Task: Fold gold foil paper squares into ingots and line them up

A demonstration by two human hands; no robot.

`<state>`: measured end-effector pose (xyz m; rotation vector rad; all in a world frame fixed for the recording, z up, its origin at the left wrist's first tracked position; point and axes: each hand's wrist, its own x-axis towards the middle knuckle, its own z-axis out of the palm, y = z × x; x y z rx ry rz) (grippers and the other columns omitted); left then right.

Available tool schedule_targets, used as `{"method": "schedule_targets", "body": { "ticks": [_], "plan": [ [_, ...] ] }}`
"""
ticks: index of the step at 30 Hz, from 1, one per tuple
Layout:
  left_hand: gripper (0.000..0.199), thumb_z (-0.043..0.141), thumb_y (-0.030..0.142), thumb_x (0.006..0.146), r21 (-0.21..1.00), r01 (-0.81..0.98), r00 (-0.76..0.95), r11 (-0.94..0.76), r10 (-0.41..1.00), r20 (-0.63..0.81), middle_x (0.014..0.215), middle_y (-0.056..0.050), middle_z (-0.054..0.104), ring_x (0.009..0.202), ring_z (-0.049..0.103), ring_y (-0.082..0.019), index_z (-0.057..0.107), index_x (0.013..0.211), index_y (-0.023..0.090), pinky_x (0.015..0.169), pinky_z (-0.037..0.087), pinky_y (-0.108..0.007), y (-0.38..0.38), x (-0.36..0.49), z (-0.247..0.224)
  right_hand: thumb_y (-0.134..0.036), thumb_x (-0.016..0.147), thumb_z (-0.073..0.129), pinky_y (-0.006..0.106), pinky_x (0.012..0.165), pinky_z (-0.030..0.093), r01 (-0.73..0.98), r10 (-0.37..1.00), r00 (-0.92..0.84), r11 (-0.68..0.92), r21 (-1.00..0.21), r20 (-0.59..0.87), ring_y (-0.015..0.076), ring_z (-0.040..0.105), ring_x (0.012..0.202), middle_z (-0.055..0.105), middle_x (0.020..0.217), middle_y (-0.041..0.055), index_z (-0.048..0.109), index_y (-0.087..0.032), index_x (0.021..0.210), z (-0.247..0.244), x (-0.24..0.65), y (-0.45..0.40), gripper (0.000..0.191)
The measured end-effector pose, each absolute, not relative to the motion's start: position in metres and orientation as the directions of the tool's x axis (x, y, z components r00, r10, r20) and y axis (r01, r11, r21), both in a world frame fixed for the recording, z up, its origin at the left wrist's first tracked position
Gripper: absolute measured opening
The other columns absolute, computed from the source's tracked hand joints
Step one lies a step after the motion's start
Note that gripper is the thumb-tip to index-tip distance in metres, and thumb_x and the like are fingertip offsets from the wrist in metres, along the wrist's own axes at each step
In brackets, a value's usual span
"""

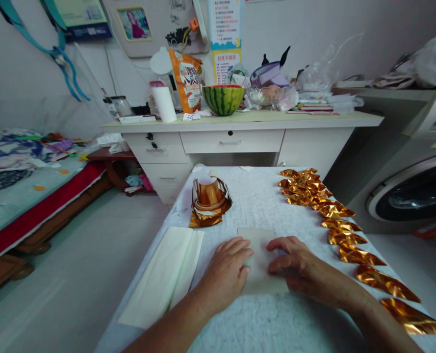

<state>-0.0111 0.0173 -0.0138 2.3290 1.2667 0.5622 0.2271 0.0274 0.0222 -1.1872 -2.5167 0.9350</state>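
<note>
A pale sheet of paper (259, 250) lies flat on the cloth-covered table (254, 196). My left hand (228, 268) rests on its left side, palm down with the fingers spread. Over its right side is my right hand (294, 264), fingers bent and apart, with nothing visible between them. To the left lies a stack of whitish paper (162, 274). Behind it stands a curled bundle of gold foil sheets (209, 201). Several folded gold foil pieces (345, 238) run in a row down the table's right side.
Against the wall, a white desk (236, 139) holds half a watermelon (223, 99), an orange pouch (186, 81) and a white roll (164, 104). A washing machine (416, 171) stands at the right, a bed (30, 196) at the left.
</note>
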Motion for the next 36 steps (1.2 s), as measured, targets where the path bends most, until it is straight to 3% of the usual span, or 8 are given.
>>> {"method": "schedule_targets", "body": {
  "ticks": [6, 9, 11, 14, 19, 23, 27, 36],
  "plan": [
    [0.037, 0.041, 0.041, 0.098, 0.65, 0.606, 0.473, -0.459, 0.865, 0.169, 0.13, -0.007, 0.061, 0.128, 0.047, -0.024, 0.065, 0.117, 0.021, 0.11, 0.034, -0.047, 0.015, -0.017, -0.002, -0.035, 0.097, 0.048, 0.033, 0.09, 0.045, 0.484, 0.773, -0.635, 0.403, -0.777, 0.006, 0.0185, 0.058, 0.098, 0.063, 0.106, 0.0053, 0.069, -0.022, 0.086, 0.011, 0.226, 0.033, 0.028],
    [0.047, 0.055, 0.052, 0.089, 0.683, 0.563, 0.504, -0.465, 0.848, 0.163, 0.13, -0.008, 0.061, 0.13, 0.045, -0.028, 0.062, 0.122, 0.02, 0.11, 0.033, -0.049, 0.014, -0.02, -0.002, -0.038, 0.098, 0.044, 0.029, 0.077, 0.046, 0.45, 0.802, -0.597, 0.336, -0.828, 0.0, 0.0163, 0.059, 0.082, 0.064, 0.088, 0.003, 0.066, -0.02, 0.084, 0.008, 0.226, 0.036, 0.032],
    [0.051, 0.068, 0.049, 0.08, 0.676, 0.583, 0.487, -0.449, 0.86, 0.151, 0.128, -0.009, 0.063, 0.129, 0.046, -0.031, 0.062, 0.122, 0.019, 0.109, 0.032, -0.049, 0.015, -0.018, -0.003, -0.04, 0.098, 0.044, 0.028, 0.072, 0.046, 0.443, 0.826, -0.563, 0.276, -0.853, -0.025, 0.0163, 0.059, 0.078, 0.064, 0.085, 0.0027, 0.065, -0.02, 0.086, 0.007, 0.226, 0.037, 0.032],
    [0.021, 0.057, 0.029, 0.089, 0.671, 0.626, 0.419, -0.396, 0.897, 0.139, 0.108, -0.006, 0.07, 0.113, 0.057, -0.026, 0.068, 0.104, 0.02, 0.1, 0.039, -0.042, 0.017, -0.013, -0.003, -0.042, 0.097, 0.045, 0.028, 0.071, 0.047, 0.44, 0.857, -0.51, 0.185, -0.879, -0.075, 0.0175, 0.06, 0.08, 0.066, 0.088, 0.0035, 0.065, -0.019, 0.089, 0.002, 0.226, 0.037, 0.031],
    [0.023, 0.048, 0.026, 0.092, 0.697, 0.653, 0.361, -0.297, 0.931, 0.059, 0.073, -0.001, 0.065, 0.075, 0.061, -0.019, 0.062, 0.076, 0.018, 0.072, 0.042, -0.03, 0.017, -0.009, 0.003, -0.039, 0.093, 0.052, 0.025, 0.063, 0.044, 0.456, 0.886, -0.449, 0.119, -0.882, -0.112, 0.0155, 0.058, 0.072, 0.065, 0.08, 0.0017, 0.06, -0.019, 0.083, -0.004, 0.225, 0.037, 0.023],
    [0.015, 0.051, 0.024, 0.089, 0.773, 0.598, 0.328, -0.212, 0.945, 0.006, 0.082, 0.0, 0.067, 0.079, 0.063, -0.018, 0.062, 0.098, 0.021, 0.071, 0.044, -0.027, 0.014, -0.008, 0.001, -0.032, 0.086, 0.058, 0.022, 0.051, 0.036, 0.489, 0.921, -0.37, 0.082, -0.869, -0.121, 0.0127, 0.053, 0.058, 0.062, 0.066, -0.0036, 0.049, -0.022, 0.087, -0.008, 0.222, 0.037, 0.013],
    [0.044, 0.056, 0.021, 0.085, 0.711, 0.672, 0.239, -0.207, 0.969, 0.056, 0.093, -0.002, 0.067, 0.091, 0.062, -0.022, 0.049, 0.129, 0.025, 0.08, 0.046, -0.031, 0.013, -0.008, -0.006, -0.028, 0.082, 0.059, 0.022, 0.049, 0.034, 0.551, 0.961, -0.263, 0.077, -0.831, -0.085, 0.0135, 0.054, 0.053, 0.061, 0.06, -0.0069, 0.04, -0.024, 0.095, -0.011, 0.215, 0.035, 0.023],
    [0.042, 0.057, 0.013, 0.083, 0.502, 0.8, 0.262, -0.328, 0.944, 0.198, 0.094, -0.005, 0.066, 0.095, 0.06, -0.025, 0.05, 0.124, 0.02, 0.089, 0.044, -0.042, 0.016, -0.006, -0.01, -0.027, 0.079, 0.06, 0.025, 0.052, 0.034, 0.738, 0.984, -0.172, 0.096, -0.668, -0.049, 0.015, 0.056, 0.057, 0.062, 0.063, -0.0028, 0.047, -0.023, 0.077, -0.008, 0.207, 0.034, 0.013]
  ]
}}
